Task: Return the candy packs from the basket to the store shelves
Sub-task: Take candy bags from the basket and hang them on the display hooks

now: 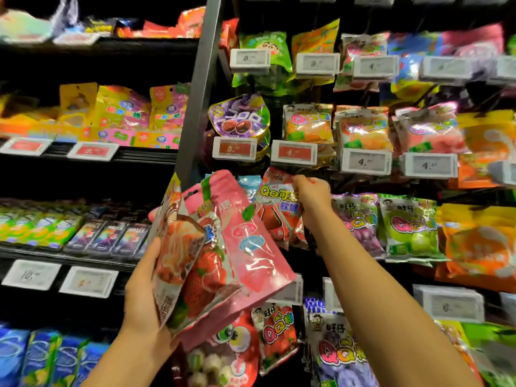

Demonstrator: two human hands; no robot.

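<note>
The step in hand looks like hanging one pack back on its peg while the rest wait in the other hand. The right hand point(312, 196) is raised to the top edge of a red QQ cola gummy pack point(276, 210), fingers curled and pinching its header, directly below the red price tag reading 4 point(293, 153). Whether the pack's hole is already over a peg I cannot tell; the peg itself is hidden in the dark gap under that tag.

The left hand point(145, 289), lower and to the left of the tag, is clamped on a fan of packs: a pink strawberry candy pouch point(245, 241) in front and an orange-red pack point(173, 247) nearest the thumb. The basket is not in view.

To the right of the cola pack, below the same row of tags, hang a purple grape QQ pack point(360, 222) and a green apple QQ pack point(410, 227).

The next move, as I judge it, calls for sliding the cola pack fully home, letting go, then finding the matching hook for the pink pouch.
</note>
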